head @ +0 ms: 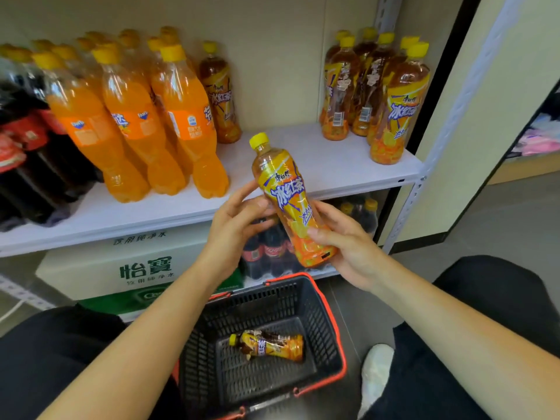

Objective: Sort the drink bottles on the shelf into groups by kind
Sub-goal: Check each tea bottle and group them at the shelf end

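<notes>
An iced tea bottle (286, 195) with a yellow cap is held tilted in front of the white shelf (318, 165). My right hand (345, 241) grips its lower part. My left hand (239, 219) touches its middle from the left with fingers spread. On the shelf stand several orange soda bottles (136, 116) in the middle left, cola bottles (24, 153) at the far left, and a group of iced tea bottles (375, 86) at the right. One lone iced tea bottle (219, 92) stands behind the orange sodas.
A black shopping basket (321, 322) with red rim sits on the floor between my knees, with one iced tea bottle (269, 344) lying in it. Below the shelf are a white and green water carton (136, 268) and packed cola bottles (266, 253). A metal shelf post (424, 165) stands at right.
</notes>
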The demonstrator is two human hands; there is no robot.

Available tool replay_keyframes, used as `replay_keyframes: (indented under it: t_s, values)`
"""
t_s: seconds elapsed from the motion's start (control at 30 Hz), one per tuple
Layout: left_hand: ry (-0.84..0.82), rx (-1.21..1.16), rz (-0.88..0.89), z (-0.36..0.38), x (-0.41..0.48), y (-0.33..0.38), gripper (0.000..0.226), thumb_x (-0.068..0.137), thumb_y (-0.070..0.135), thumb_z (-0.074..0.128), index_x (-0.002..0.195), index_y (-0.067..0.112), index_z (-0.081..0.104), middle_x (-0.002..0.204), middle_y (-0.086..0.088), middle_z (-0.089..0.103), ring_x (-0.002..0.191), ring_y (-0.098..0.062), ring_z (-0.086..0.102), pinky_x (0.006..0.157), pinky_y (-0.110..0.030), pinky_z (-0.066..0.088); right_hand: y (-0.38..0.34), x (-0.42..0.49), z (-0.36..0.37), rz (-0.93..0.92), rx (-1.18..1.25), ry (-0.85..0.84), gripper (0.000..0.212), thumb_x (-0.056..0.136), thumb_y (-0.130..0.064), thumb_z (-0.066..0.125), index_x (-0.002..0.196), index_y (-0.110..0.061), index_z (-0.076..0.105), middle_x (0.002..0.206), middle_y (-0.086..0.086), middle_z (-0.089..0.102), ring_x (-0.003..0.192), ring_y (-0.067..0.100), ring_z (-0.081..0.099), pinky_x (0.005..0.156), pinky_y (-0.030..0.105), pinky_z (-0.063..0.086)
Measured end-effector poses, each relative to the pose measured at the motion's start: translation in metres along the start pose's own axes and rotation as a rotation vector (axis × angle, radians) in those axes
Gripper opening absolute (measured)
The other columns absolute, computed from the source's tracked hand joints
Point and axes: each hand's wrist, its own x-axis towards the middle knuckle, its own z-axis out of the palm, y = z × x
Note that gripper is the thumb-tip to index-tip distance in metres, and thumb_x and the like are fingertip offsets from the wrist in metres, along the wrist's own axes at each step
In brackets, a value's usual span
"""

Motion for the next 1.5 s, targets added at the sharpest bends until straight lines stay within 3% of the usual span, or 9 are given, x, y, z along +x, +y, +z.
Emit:
replay_keyframes:
  t_s: [0.13,0.33,0.5,0.6,0.77,0.97,1.27,1.37,1.5]
  values:
    - [-0.125,0.024,0.031,-0.003,0.001,0.0,0.047,0.088,0.015,0.067,0.134,0.015,0.055,0.109,-0.007,0.074,0.099,-0.02,0.072,0.084,-0.031,0.058,0.009,-0.001,0.001,0.086,0.052,-0.072,0.06,0.089,-0.005,0.066,0.146,-0.014,0.051,0.14,0.011,0.063,0.122,0.026,0.064,0.095,0.038,0.057]
    - [0.06,0.031,0.111,-0.001,0.004,-0.005,0.067,0.074,0.017,0.083,0.135,0.014,0.054,0.102,-0.006,0.073,0.088,-0.014,0.073,0.072,-0.024,0.057,0.013,0.001,0.005,0.2,0.034,-0.207,0.057,0.097,-0.013,0.058,0.151,-0.025,0.045,0.149,0.011,0.056,0.135,0.035,0.055,0.098,0.053,0.055]
    - [0.047,0.072,0.134,-0.002,0.006,-0.009,0.055,0.078,0.016,0.083,0.128,0.009,0.061,0.11,-0.005,0.077,0.099,-0.019,0.074,0.081,-0.03,0.06,0.023,0.002,0.01,0.169,-0.134,0.022,0.067,0.076,-0.009,0.079,0.137,-0.008,0.051,0.137,0.022,0.061,0.121,0.041,0.064,0.097,0.061,0.054]
    - [0.043,0.039,0.11,-0.004,0.009,-0.009,0.049,0.084,0.021,0.076,0.129,0.011,0.06,0.12,-0.014,0.071,0.109,-0.029,0.069,0.091,-0.037,0.058,0.023,0.004,0.009,0.155,-0.078,0.063,0.058,0.077,-0.01,0.083,0.127,-0.005,0.055,0.123,0.017,0.067,0.106,0.034,0.07,0.088,0.056,0.06]
    - [0.038,-0.059,0.034,-0.006,0.014,-0.005,0.049,0.083,0.02,0.069,0.127,0.02,0.05,0.105,-0.005,0.076,0.092,-0.024,0.073,0.08,-0.033,0.057,0.018,0.006,0.002,0.193,0.049,-0.049,0.042,0.089,-0.022,0.07,0.128,-0.007,0.064,0.12,0.016,0.071,0.104,0.026,0.071,0.084,0.043,0.06]
    - [0.079,0.056,0.116,-0.002,0.01,-0.005,0.083,0.065,0.032,0.087,0.137,0.011,0.05,0.12,-0.016,0.07,0.103,-0.025,0.07,0.085,-0.038,0.06,0.024,0.008,0.006,0.148,-0.132,-0.038,0.045,0.086,-0.02,0.074,0.127,-0.005,0.063,0.113,0.014,0.074,0.099,0.024,0.072,0.076,0.03,0.059]
    - [-0.038,-0.029,0.021,-0.009,0.014,0.004,0.034,0.081,0.014,0.064,0.114,0.018,0.056,0.095,-0.002,0.075,0.079,-0.016,0.072,0.069,-0.026,0.056,0.019,0.009,-0.001,0.199,0.029,-0.048,0.045,0.092,-0.029,0.068,0.132,-0.01,0.064,0.12,0.011,0.072,0.103,0.019,0.071,0.079,0.03,0.059]
    - [0.004,-0.003,0.058,-0.008,0.012,0.004,0.042,0.08,0.013,0.071,0.119,0.019,0.056,0.098,-0.001,0.077,0.083,-0.016,0.073,0.068,-0.028,0.058,0.019,0.011,-0.001,0.218,0.009,-0.081,0.049,0.091,-0.033,0.067,0.133,-0.009,0.064,0.131,0.015,0.068,0.113,0.022,0.068,0.091,0.034,0.059]
    - [0.002,0.042,0.09,-0.003,0.008,0.001,0.048,0.082,0.017,0.074,0.127,0.014,0.059,0.108,-0.003,0.075,0.094,-0.019,0.073,0.076,-0.033,0.061,0.02,0.012,0.0,0.12,-0.211,-0.02,0.052,0.075,-0.032,0.082,0.121,-0.015,0.065,0.108,0.005,0.076,0.099,0.018,0.071,0.079,0.029,0.057]
